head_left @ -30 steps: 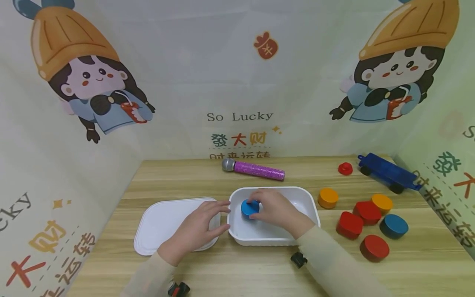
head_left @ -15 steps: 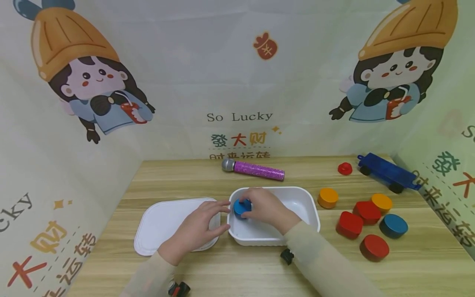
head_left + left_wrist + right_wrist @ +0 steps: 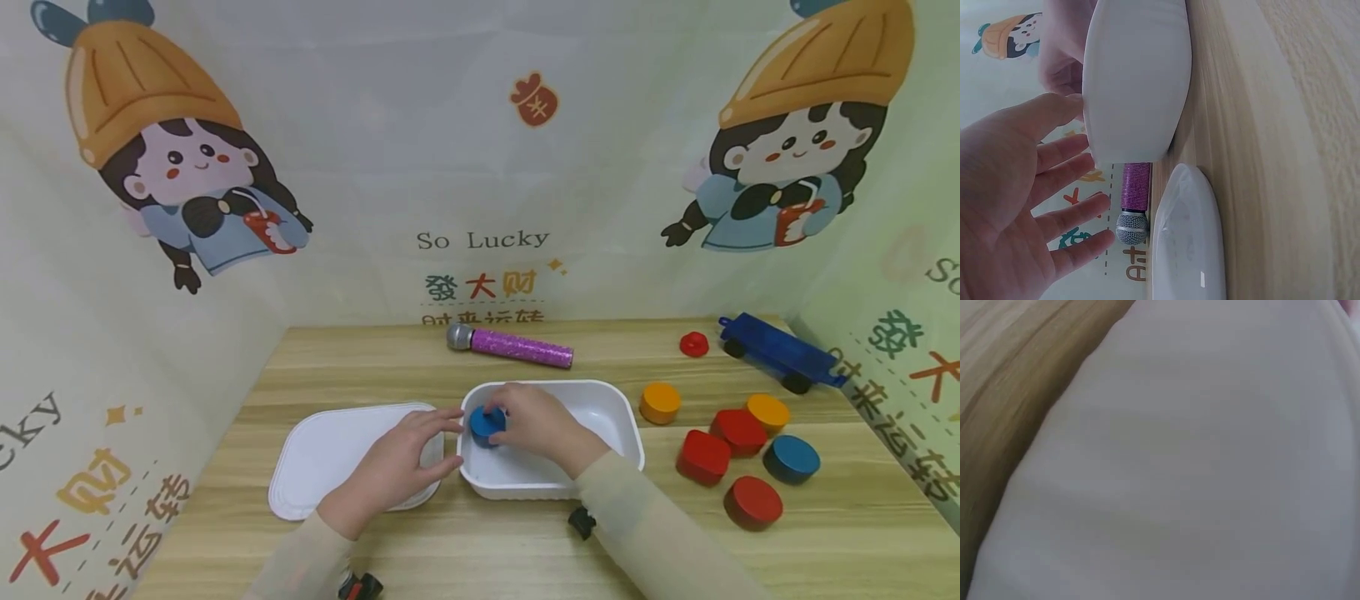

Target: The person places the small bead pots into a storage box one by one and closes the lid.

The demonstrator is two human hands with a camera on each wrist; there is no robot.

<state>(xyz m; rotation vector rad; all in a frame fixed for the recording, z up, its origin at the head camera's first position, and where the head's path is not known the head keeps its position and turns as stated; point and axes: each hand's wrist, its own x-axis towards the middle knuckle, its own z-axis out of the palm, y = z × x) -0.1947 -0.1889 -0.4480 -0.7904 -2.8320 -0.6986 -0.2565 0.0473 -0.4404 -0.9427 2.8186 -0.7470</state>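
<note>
A white plastic box (image 3: 551, 492) stands in the middle of the table, and my right hand (image 3: 546, 427) reaches down into it. Thumb and fingers there pinch a blue round block (image 3: 487, 427) at the box's left end. At the box's left rim lies my left hand (image 3: 393, 462), its fingers spread and their tips right at the edge. The left wrist view shows these fingers (image 3: 1072, 212) extended and holding nothing. Beneath the left hand is a white lid (image 3: 330, 462), flat on the table. Only the box's outer wall (image 3: 1179, 456) fills the right wrist view; the right hand is mostly hidden there.
Right of the box lie red blocks (image 3: 753, 502), a blue round block (image 3: 792, 459) and orange round blocks (image 3: 660, 403). Further back are a blue wheeled toy trailer (image 3: 782, 350), a small red piece (image 3: 694, 344) and a purple toy microphone (image 3: 517, 347). A printed cloth (image 3: 480, 167) encloses the table.
My right hand has shifted left inside the box, carrying the blue round block to the left end. My left hand has stayed at the rim.
</note>
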